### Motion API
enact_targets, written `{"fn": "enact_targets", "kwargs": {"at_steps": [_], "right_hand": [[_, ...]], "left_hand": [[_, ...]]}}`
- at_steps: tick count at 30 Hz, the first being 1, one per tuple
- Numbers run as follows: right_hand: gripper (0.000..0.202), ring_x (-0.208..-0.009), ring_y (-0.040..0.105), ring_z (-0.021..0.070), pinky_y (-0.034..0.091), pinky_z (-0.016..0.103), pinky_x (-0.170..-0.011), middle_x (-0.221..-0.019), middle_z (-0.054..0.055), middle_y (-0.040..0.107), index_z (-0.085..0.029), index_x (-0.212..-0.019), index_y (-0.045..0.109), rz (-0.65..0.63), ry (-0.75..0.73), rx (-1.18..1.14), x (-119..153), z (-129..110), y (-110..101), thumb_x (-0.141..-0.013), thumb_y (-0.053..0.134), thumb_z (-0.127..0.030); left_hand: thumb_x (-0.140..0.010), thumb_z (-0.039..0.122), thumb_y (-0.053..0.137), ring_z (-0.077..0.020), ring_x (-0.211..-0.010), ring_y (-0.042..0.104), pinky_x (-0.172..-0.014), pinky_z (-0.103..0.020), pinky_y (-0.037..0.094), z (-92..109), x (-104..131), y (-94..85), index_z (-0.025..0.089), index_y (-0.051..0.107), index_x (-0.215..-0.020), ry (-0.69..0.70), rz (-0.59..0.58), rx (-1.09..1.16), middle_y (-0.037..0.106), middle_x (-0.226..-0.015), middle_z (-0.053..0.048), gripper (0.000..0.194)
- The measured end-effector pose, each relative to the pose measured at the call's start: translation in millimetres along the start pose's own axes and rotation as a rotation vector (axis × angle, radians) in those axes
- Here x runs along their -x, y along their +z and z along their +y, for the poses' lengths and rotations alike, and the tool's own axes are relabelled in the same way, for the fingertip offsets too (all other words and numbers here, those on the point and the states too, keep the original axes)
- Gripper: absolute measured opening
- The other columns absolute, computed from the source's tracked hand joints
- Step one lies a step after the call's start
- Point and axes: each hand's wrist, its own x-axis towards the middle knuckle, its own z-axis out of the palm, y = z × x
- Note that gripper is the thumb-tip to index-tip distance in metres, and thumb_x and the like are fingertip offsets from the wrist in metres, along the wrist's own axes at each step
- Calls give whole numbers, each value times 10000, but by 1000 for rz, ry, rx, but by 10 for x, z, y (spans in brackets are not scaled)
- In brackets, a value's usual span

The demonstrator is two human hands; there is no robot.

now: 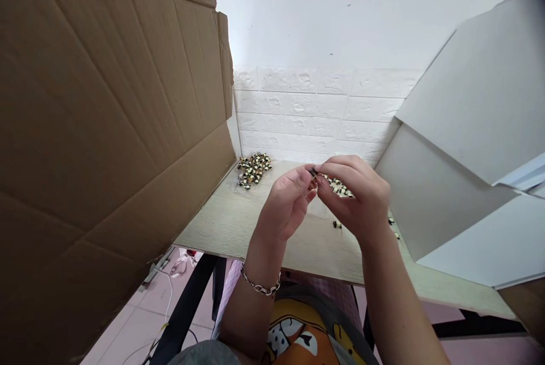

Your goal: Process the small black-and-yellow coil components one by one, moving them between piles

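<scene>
Above the table, the fingertips of both hands meet at a small black part with thin metal pins (314, 172). My left hand (289, 197) pinches it from the left, and my right hand (357, 192) grips it from the right between thumb and fingers. Much of the part is hidden by the fingertips. Behind my right hand lies a group of small black-and-yellow parts (339, 187), partly covered by it. A single black-and-yellow part (337, 224) rests on the table below my right palm.
A pile of similar parts (254, 170), seemingly on clear plastic, sits at the table's back left. Tall cardboard (128, 98) borders the left side, white panels (460, 183) the right. A white brick-patterned wall (298, 107) closes the back of the pale wooden table (230, 229).
</scene>
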Motion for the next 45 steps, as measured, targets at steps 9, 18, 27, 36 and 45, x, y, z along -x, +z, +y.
{"fn": "enact_targets", "kwargs": {"at_steps": [9,18,27,36,45], "right_hand": [[202,-738,565,121,468,264,-662,-772,5,614,-224,-867,567,-23,-14,45,50,23,20,-710,517,-108],[165,-725,555,121,458,263,-649,-758,2,608,-216,-838,531,-23,31,-11,42,-14,28,-711,509,-114],[140,-702,536,122,453,265,-632,-744,8,594,-204,-812,528,-68,38,-2,13,-14,2,-703,513,-118],[195,-753,554,126,474,269,-653,-805,23,595,-210,-838,557,3,39,-27,17,5,14,-690,529,-86],[219,-739,544,121,467,271,-649,-794,22,589,-202,-825,559,38,56,-79,23,3,2,-659,560,-59]], "left_hand": [[-751,219,557,-70,-722,493,-697,-190,354,-15,2,15,139,597,-831,65,26,-56,546,-774,-13,121],[-759,214,547,-52,-619,469,-618,-179,349,16,-20,39,143,604,-806,59,-27,-74,532,-678,4,102],[-767,233,530,-66,-608,485,-639,-189,385,-17,-45,14,150,614,-803,24,-61,-55,537,-679,-5,123],[-790,200,504,-49,-648,503,-658,-163,376,-13,-49,65,148,612,-810,50,-54,-25,545,-705,4,121],[-767,206,538,-50,-647,505,-648,-162,378,1,-49,104,142,618,-806,76,-59,-62,551,-699,0,110]]}}
